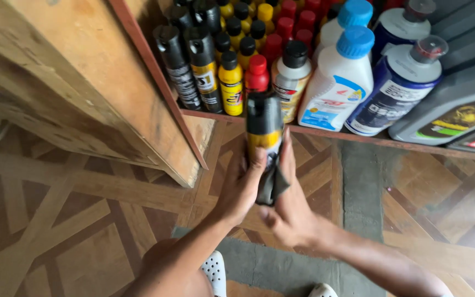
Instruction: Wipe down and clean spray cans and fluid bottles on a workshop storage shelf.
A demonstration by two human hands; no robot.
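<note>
A low wooden shelf [358, 137] with a red-brown front edge carries grey jugs, white bottles with blue caps [339, 82] and rows of yellow, red and black spray cans [230, 82] above a brown patterned tile floor [56, 220]. Just in front of the shelf edge, the left hand [240, 187] and the right hand [290, 209] both close around a blurred black-and-yellow spray can [264, 124], held upright. A dark cloth [270, 187] is pressed between the right palm and the can's lower part.

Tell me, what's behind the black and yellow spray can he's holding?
Behind the black and yellow spray can stands a white bottle with a black cap on the wooden shelf; its lower label is covered.
</note>
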